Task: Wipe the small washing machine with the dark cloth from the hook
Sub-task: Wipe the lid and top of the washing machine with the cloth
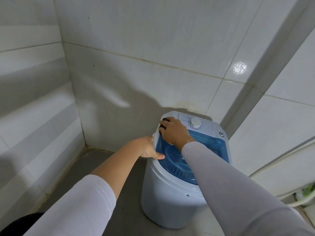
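Small white round-bodied plastic washing machine [170, 198] w/ translucent blue lid [211, 147], standing on grey floor [126, 198] in corner of white-tiled walls [153, 70], back edge close to rear wall. Right hand [173, 130] on top rim at machine's back-left corner, fingers curled over dark cloth [163, 124], pressing it against white rim; only small dark bits of cloth showing past fingertips, rest hidden under hand. Left hand [148, 147] gripping left edge of machine top, thumb [157, 156] lying on blue lid near rim, other fingers wrapped down over outer side, out of view. Both arms in long white sleeves [81, 206], left one pushed up to mid-forearm, right one reaching wrist. White control panel at back of machine w/ round white dial [195, 123], just right of right hand, not touched. Small round fitting [221, 134] at back-right corner of top. Ribbed blue interior visible thru lid. White hose or pipe [279, 159] curving along right wall, well apart from hands; bit of green [308, 189] at far right edge, too blurred to id. Bright speckled light spot [239, 67] on rear wall tile, upper right.
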### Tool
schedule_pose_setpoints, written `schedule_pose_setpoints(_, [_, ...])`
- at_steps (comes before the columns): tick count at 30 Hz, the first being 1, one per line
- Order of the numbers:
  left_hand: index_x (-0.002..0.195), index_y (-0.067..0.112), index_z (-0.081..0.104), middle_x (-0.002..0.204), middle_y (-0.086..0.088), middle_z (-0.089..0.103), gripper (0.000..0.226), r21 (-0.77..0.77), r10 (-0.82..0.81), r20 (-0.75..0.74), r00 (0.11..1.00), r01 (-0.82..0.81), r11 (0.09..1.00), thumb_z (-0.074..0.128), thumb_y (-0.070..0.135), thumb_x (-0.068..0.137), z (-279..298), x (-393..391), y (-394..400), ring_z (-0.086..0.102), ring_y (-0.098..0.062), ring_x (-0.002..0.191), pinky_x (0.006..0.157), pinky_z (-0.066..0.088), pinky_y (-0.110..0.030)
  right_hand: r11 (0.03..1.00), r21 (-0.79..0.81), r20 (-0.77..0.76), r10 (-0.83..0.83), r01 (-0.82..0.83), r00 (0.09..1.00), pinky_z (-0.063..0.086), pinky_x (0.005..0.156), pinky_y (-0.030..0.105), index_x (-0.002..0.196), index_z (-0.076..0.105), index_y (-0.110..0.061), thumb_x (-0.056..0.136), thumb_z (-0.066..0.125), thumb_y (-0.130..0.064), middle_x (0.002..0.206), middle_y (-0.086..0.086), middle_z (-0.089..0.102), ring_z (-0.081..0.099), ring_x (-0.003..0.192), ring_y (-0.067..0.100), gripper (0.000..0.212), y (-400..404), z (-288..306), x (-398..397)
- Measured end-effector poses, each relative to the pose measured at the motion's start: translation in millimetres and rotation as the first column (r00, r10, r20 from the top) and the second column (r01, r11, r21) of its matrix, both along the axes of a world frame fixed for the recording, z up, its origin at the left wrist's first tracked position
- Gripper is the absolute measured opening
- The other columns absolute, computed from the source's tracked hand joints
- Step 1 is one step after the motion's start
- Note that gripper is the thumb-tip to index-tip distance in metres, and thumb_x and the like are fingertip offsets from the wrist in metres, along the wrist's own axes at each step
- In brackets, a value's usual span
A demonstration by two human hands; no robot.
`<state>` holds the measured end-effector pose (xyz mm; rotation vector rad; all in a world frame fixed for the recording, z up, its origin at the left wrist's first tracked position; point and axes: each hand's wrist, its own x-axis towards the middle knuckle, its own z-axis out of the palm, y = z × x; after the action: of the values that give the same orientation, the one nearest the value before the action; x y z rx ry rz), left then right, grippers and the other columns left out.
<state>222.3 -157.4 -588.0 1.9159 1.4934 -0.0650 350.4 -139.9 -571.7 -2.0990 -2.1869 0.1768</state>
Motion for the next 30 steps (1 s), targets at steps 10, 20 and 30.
schedule_pose_setpoints(10, [0.152, 0.012, 0.009, 0.159, -0.005, 0.020, 0.098, -0.026, 0.010, 0.037, 0.999, -0.009, 1.000, 0.064, 0.051, 0.082, 2, 0, -6, 0.027, -0.025, 0.144, 0.117, 0.026, -0.038, 0.998, -0.001, -0.054, -0.068, 0.068, 0.996, 0.044, 0.094, 0.042, 0.130, 0.036, -0.008, 0.093, 0.050, -0.020, 0.130, 0.017, 0.050, 0.049, 0.119, 0.032, 0.042, -5, 6, 16])
schedule_pose_setpoints(20, [0.151, 0.013, 0.015, 0.155, -0.005, 0.030, 0.094, -0.046, 0.046, 0.061, 0.997, -0.043, 0.998, 0.066, 0.048, 0.081, 4, 1, -8, 0.034, -0.025, 0.139, 0.115, 0.029, -0.037, 0.996, 0.022, 0.018, -0.087, 0.086, 0.996, 0.048, 0.094, 0.042, 0.129, 0.050, -0.010, 0.089, 0.054, -0.010, 0.129, 0.013, 0.049, 0.046, 0.119, 0.030, 0.040, -10, 11, 48])
schedule_pose_setpoints(30, [0.151, 0.012, 0.016, 0.156, -0.004, 0.028, 0.092, -0.036, 0.060, 0.061, 0.996, -0.058, 0.998, 0.065, 0.048, 0.082, 5, 5, -11, 0.032, -0.024, 0.141, 0.116, 0.027, -0.035, 0.988, 0.023, 0.046, -0.153, 0.152, 0.987, 0.046, 0.086, 0.034, 0.126, 0.054, -0.009, 0.090, 0.051, -0.008, 0.124, 0.014, 0.054, 0.052, 0.114, 0.029, 0.036, -25, 18, 78])
